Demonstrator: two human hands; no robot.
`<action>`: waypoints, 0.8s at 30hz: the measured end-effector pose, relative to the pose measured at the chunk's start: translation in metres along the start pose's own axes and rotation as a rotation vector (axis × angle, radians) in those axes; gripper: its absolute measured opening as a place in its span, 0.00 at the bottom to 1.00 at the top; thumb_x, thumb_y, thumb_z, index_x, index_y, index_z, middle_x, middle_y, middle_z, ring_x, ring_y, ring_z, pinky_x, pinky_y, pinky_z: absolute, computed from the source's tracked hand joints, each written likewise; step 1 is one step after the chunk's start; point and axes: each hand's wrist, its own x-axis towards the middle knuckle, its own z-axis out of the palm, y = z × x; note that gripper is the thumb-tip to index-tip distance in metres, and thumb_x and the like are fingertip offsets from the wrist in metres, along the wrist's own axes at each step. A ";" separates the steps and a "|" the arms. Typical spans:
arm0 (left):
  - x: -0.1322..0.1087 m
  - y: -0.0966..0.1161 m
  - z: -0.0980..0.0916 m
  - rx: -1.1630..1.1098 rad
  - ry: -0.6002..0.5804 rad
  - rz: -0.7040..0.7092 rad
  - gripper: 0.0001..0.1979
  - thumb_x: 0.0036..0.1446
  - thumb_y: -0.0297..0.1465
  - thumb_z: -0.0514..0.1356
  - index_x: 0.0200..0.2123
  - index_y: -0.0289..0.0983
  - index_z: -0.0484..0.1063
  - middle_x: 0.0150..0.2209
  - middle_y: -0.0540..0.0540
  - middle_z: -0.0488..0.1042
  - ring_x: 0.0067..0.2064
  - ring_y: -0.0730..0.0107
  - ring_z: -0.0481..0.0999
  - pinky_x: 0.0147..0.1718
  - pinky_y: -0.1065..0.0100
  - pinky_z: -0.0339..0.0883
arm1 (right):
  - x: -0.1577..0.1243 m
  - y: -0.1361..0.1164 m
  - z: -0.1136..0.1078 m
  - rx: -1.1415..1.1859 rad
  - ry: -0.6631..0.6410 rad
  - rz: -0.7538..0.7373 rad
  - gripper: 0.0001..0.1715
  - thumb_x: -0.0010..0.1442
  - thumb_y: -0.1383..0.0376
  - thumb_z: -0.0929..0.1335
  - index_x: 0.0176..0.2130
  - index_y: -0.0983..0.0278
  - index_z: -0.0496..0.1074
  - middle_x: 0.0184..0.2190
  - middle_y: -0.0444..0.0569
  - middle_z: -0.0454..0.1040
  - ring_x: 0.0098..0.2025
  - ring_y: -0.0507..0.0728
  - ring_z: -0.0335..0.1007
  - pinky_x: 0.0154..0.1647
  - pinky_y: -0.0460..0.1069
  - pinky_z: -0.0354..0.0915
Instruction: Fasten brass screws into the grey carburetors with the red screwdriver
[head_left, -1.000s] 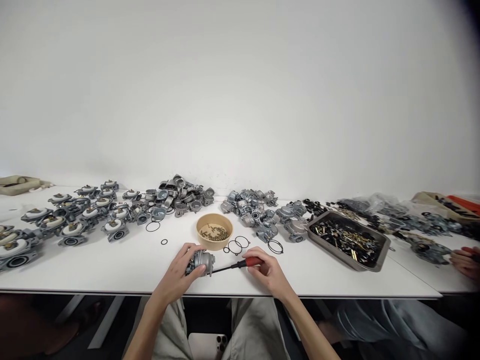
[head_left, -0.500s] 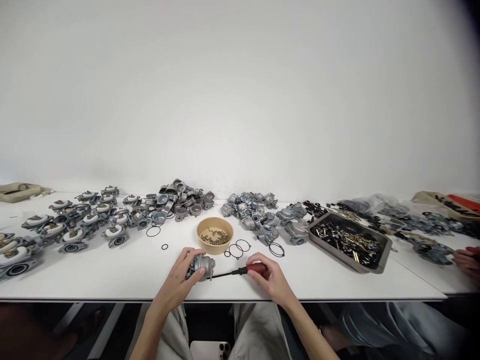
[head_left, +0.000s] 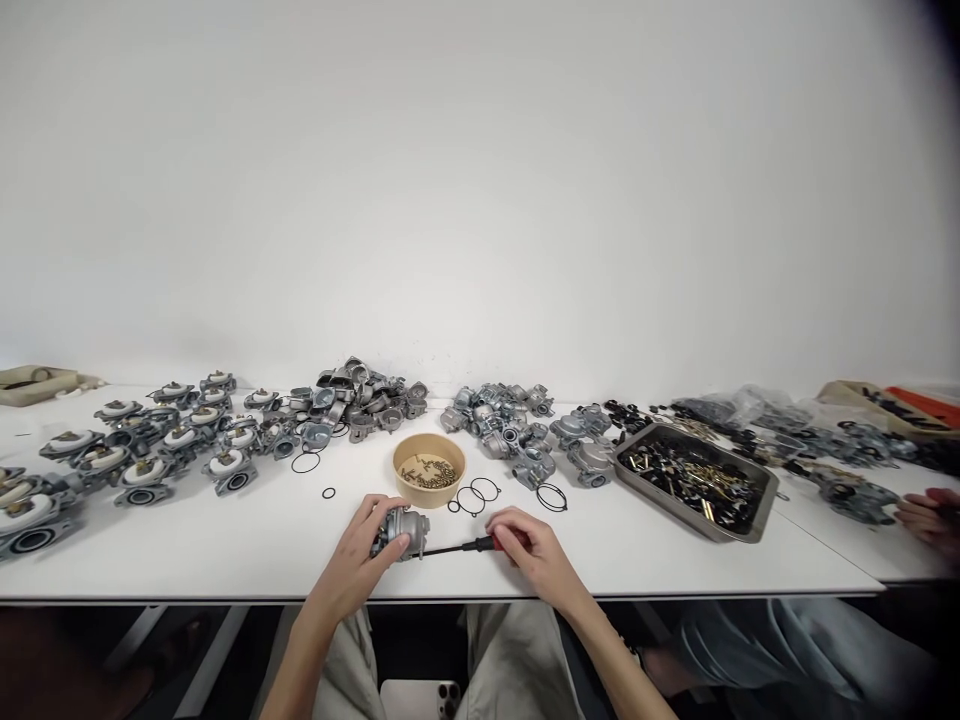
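My left hand (head_left: 361, 552) is closed around a grey metal carburetor (head_left: 409, 532) lying on its side near the table's front edge. In my right hand (head_left: 531, 556) is the red handle of a screwdriver (head_left: 474, 545). Its dark shaft points left, and the tip meets the lower side of the carburetor; the exact contact point is hidden. Just behind the carburetor stands a tan round bowl (head_left: 396, 478) holding small brass-coloured screws. Thin black O-rings (head_left: 472, 500) lie to the right of the bowl.
Carburetor bodies with white floats (head_left: 142, 468) stand at left. Behind are piles of metal bowls (head_left: 375, 395) and carburetors (head_left: 502, 420). A metal tray (head_left: 660, 507) of small brass and black parts sits at right. A co-worker's hand (head_left: 926, 520) is at the far right.
My right hand has shifted slightly left along the screwdriver and covers more of the red handle. The left hand and the carburetor stay in place.
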 end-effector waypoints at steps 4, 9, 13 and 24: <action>0.000 0.000 0.000 -0.001 -0.003 -0.008 0.17 0.72 0.45 0.53 0.60 0.50 0.65 0.57 0.45 0.66 0.60 0.54 0.68 0.60 0.57 0.62 | -0.001 -0.001 -0.002 0.046 -0.019 -0.006 0.21 0.64 0.47 0.72 0.43 0.62 0.75 0.39 0.51 0.74 0.33 0.55 0.66 0.32 0.48 0.62; -0.001 0.001 0.000 -0.008 0.011 -0.001 0.17 0.72 0.46 0.53 0.59 0.50 0.67 0.57 0.45 0.67 0.59 0.54 0.69 0.59 0.59 0.63 | 0.001 0.002 0.001 0.016 0.005 0.057 0.26 0.72 0.47 0.64 0.33 0.63 0.73 0.29 0.47 0.71 0.25 0.52 0.59 0.26 0.48 0.57; 0.000 0.002 0.000 -0.005 0.003 -0.007 0.17 0.72 0.46 0.53 0.59 0.50 0.66 0.57 0.45 0.67 0.59 0.54 0.69 0.58 0.58 0.64 | -0.001 0.000 -0.001 0.058 -0.028 -0.023 0.22 0.65 0.46 0.71 0.43 0.62 0.76 0.46 0.54 0.74 0.38 0.58 0.70 0.36 0.49 0.65; 0.000 -0.007 0.002 0.113 0.007 0.097 0.23 0.64 0.36 0.62 0.61 0.45 0.64 0.57 0.40 0.67 0.58 0.48 0.70 0.57 0.54 0.67 | 0.001 -0.001 -0.001 0.034 -0.016 0.028 0.22 0.68 0.47 0.69 0.39 0.63 0.78 0.40 0.52 0.75 0.32 0.55 0.69 0.31 0.49 0.65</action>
